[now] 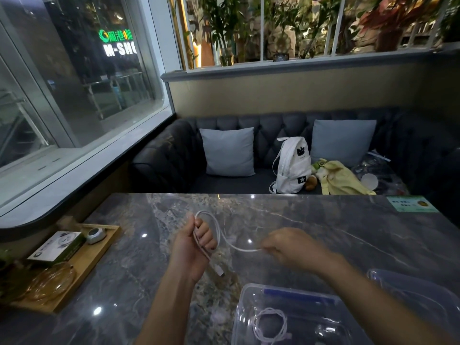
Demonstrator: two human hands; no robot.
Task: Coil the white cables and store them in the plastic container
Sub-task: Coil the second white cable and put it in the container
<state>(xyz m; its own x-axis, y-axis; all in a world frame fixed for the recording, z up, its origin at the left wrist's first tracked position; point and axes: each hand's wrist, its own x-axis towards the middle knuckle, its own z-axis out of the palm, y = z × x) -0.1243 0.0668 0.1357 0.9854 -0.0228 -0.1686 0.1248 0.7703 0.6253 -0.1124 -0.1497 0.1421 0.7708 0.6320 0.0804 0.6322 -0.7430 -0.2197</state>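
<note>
As the left fingers stand: the fingers of the left hand are curled tight round a few turns of the white cable, thumb uppermost, gripping the bundle.
Above those fingers: one open loop of the cable arches out of the top of the fist.
Below those fingers: a short tail hangs from the fist, its plug close over the table.
Right of those fingers: the free strand runs across to the right hand, which is apart from the left. That hand is blurred; its fingertips seem to pinch the strand's end, though the grip is not sharp.
Nearer the person than both hands: the plastic container stands open on the table, with one coiled cable lying in it.
Right of the container: a clear lid-like piece, set apart from it.
Done, as I judge: one cable is stored and a second is partly wound.
Left to do: wind in the free strand, then lay the bundle in the container. Whether more cables wait cannot be told.
</note>
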